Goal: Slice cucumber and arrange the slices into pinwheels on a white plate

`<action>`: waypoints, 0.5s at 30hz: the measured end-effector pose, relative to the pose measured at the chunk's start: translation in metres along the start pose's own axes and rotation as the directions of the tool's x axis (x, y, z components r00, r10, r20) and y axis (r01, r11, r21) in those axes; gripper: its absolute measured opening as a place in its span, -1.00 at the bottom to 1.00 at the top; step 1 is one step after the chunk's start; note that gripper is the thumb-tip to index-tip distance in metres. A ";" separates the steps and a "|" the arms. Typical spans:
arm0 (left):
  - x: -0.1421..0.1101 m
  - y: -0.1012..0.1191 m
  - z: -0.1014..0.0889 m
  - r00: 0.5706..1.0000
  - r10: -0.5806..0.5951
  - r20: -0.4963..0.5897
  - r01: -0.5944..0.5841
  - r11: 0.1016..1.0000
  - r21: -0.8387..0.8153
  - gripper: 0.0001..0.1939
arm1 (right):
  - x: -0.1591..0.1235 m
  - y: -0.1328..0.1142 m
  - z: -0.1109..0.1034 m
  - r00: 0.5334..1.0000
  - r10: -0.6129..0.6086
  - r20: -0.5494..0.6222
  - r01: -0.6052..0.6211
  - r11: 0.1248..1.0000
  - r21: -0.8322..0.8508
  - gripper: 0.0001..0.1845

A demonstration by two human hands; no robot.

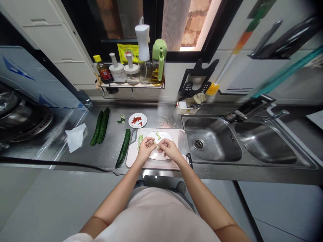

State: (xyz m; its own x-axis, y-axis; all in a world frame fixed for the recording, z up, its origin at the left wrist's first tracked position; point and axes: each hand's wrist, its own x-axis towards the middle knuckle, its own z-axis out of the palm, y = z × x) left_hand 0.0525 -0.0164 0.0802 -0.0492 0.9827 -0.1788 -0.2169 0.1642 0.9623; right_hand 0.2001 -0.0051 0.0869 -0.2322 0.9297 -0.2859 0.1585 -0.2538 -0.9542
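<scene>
My left hand (146, 148) and my right hand (170, 149) are close together above a white plate (167, 135). The fingers of both are pinched on a small pale-green cucumber slice (155, 143), partly hidden by the fingertips. More cucumber pieces (158, 135) lie on the plate near its far edge. Beneath the plate is a pale pink cutting board (132, 156), with a row of overlapping cucumber slices (140, 141) on its left part. A knife (189, 160) with a black handle rests along the board's right side. Left of the board lies a whole cucumber (123, 148).
Two more cucumbers (100, 126) and a white paper (76, 137) lie to the left. Behind the board are a small plate (131, 123) with chopped red pieces and some green scraps (121, 118). A double sink (214, 134) is on the right; a seasoning rack (133, 85) hangs behind.
</scene>
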 end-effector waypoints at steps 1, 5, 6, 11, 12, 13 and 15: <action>0.003 -0.003 0.001 1.000 -0.003 -0.003 0.003 1.000 0.002 -0.67 | 0.003 0.003 -0.001 1.000 0.004 -0.001 -0.004 1.000 -0.006 -0.84; 0.018 -0.015 0.006 0.999 -0.020 -0.040 0.020 1.000 -0.008 -0.67 | 0.018 0.016 -0.006 0.998 -0.060 -0.018 0.058 0.994 -0.088 -0.86; 0.022 -0.018 0.007 0.998 -0.030 -0.050 0.030 1.000 -0.008 -0.67 | 0.023 0.019 -0.007 0.996 -0.089 -0.033 0.084 0.988 -0.126 -0.87; 0.039 -0.028 0.011 0.998 -0.035 -0.052 0.036 0.999 0.022 -0.63 | 0.043 0.027 -0.017 0.977 -0.199 -0.077 0.158 0.917 -0.365 -0.90; 0.041 -0.031 0.011 0.998 -0.035 -0.043 0.037 0.999 0.031 -0.62 | 0.047 0.027 -0.019 0.974 -0.211 -0.080 0.162 0.900 -0.404 -0.90; 0.044 -0.033 0.011 0.999 -0.038 -0.038 0.039 0.998 0.040 -0.62 | 0.049 0.027 -0.021 0.972 -0.221 -0.079 0.165 0.884 -0.438 -0.89; 0.050 -0.039 0.010 0.998 -0.043 -0.042 0.046 0.997 0.059 -0.65 | 0.055 0.027 -0.023 0.969 -0.238 -0.070 0.174 0.852 -0.494 -0.87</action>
State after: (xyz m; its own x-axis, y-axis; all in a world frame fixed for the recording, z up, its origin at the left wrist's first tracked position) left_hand 0.0683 0.0268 0.0353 -0.0811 0.9701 -0.2286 -0.1615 0.2136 0.9635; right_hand 0.2137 0.0451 0.0475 -0.1958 0.9797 -0.0439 0.5686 0.0770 -0.8190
